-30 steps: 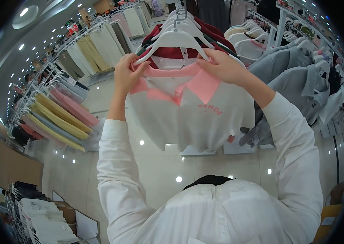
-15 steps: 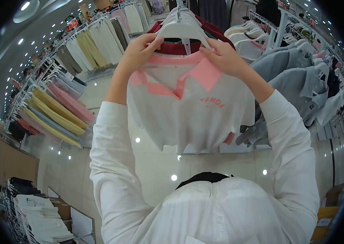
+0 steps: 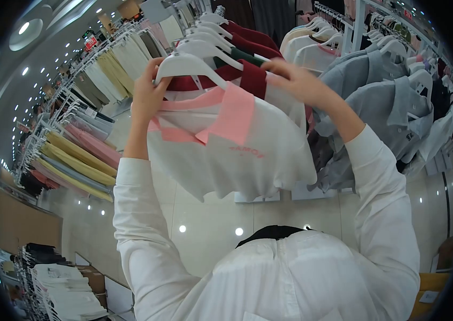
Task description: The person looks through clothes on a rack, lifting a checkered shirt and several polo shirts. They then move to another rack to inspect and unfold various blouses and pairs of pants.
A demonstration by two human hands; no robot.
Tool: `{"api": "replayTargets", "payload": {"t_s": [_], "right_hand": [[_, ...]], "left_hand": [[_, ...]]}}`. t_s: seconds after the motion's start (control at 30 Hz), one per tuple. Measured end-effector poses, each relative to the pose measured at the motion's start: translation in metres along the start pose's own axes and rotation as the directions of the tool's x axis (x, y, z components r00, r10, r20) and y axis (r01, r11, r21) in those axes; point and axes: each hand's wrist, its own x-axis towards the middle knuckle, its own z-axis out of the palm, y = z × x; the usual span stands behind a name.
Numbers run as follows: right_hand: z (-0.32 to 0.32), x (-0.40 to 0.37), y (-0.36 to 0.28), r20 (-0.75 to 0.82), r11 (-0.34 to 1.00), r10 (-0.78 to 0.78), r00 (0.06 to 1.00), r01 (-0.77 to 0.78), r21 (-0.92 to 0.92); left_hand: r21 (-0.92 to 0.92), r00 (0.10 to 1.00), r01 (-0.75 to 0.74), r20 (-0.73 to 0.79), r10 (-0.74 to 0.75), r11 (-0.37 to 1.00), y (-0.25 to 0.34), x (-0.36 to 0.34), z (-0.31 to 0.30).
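A white short-sleeved polo shirt (image 3: pixel 248 168) with a pink collar and small pink lettering hangs on a white hanger (image 3: pixel 186 68) at the front of a row. My left hand (image 3: pixel 149 96) is closed around the hanger's left end and the shirt's shoulder. The shirt is turned at an angle, its right side swung nearer to me. My right hand (image 3: pixel 298 83) is off this hanger, fingers stretched leftward with the tips right at the dark red collar (image 3: pixel 253 78) of the shirt behind. More dark red and green collars on white hangers line up farther back.
Grey collared tops (image 3: pixel 381 104) hang close on the right rack. To the left, racks carry yellow, pink and grey garments (image 3: pixel 79 150) and pale trousers (image 3: pixel 130 56). Folded white clothes (image 3: pixel 66 289) sit at lower left. Shiny tiled floor (image 3: pixel 210 219) lies below the shirt.
My right hand has let go of the hanger's right end and moved to the shirts behind. The polo shirt has swung left and turned, with my left hand still on its hanger.
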Motion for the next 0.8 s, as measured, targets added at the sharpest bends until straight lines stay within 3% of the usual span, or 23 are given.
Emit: {"api": "replayTargets", "payload": {"t_s": [0.03,0.13,0.2,0.3,0.4,0.53,0.6,0.67,0.73,0.8], "right_hand": [[0.008,-0.011,0.003,-0.022,0.984,-0.091,0.996,0.087,-0.156],[0.016,-0.017,-0.001,0.074,0.998,-0.063,0.995,0.063,-0.008],[0.025,-0.02,-0.001,0.063,0.992,-0.127,0.99,0.128,-0.01],[0.032,-0.024,-0.008,0.069,0.977,-0.213,0.975,0.212,0.026],[0.035,-0.022,-0.006,0.069,0.973,-0.228,0.971,0.224,0.065],[0.028,-0.018,-0.007,0.058,0.993,-0.119,0.991,0.119,-0.003],[0.023,-0.014,-0.007,0.04,0.994,-0.106,0.994,0.107,-0.025],[0.022,-0.008,-0.001,0.021,0.995,-0.092,0.996,0.093,-0.046],[0.026,-0.001,0.004,-0.155,0.957,-0.287,0.945,0.29,-0.008],[0.021,0.004,0.001,-0.106,0.967,-0.256,0.961,0.257,-0.006]], "left_hand": [[0.002,1.0,0.001,0.002,-0.001,1.0,-0.002,0.002,0.0],[0.081,0.998,-0.04,0.058,0.036,0.996,-0.001,0.004,0.001],[0.073,0.995,0.054,0.078,-0.06,0.996,0.003,0.006,0.002],[-0.006,0.997,-0.003,0.079,0.004,1.0,-0.015,0.008,0.002],[-0.089,0.989,0.116,0.098,-0.107,0.989,-0.017,0.005,0.0],[-0.014,0.986,0.162,0.024,-0.162,0.987,-0.005,0.002,0.002],[0.087,0.989,-0.117,-0.082,0.124,0.989,-0.003,0.002,0.001],[0.082,0.99,-0.125,-0.053,0.13,0.989,0.001,0.0,-0.006],[0.071,0.99,-0.135,-0.025,0.137,0.988,0.008,-0.001,-0.014],[-0.007,0.991,-0.035,0.128,0.035,0.999,0.015,-0.004,-0.024]]}}
